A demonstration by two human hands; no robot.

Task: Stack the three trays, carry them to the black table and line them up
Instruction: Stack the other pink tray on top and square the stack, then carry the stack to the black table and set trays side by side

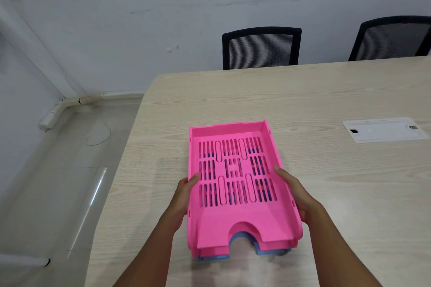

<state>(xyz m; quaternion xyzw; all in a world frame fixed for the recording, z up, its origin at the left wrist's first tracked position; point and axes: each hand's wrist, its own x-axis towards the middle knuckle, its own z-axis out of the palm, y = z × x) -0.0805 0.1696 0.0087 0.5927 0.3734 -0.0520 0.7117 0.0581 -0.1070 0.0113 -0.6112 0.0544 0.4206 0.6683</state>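
A stack of slotted plastic trays sits over the light wooden table [326,193], near its left edge. The top pink tray [233,216] hides most of the others. A second pink edge shows just below it at the front, and a blue tray [263,251] peeks out at the bottom. My left hand [183,198] grips the stack's left side with the thumb over the rim. On the stack's right side my right hand [296,193] holds it the same way. The black table is not in view.
Two black mesh chairs [261,48] [394,38] stand behind the table's far edge. A white cable cover plate [384,129] is set into the tabletop at the right. To the left lie a grey floor, a wall corner and a loose cable [100,133].
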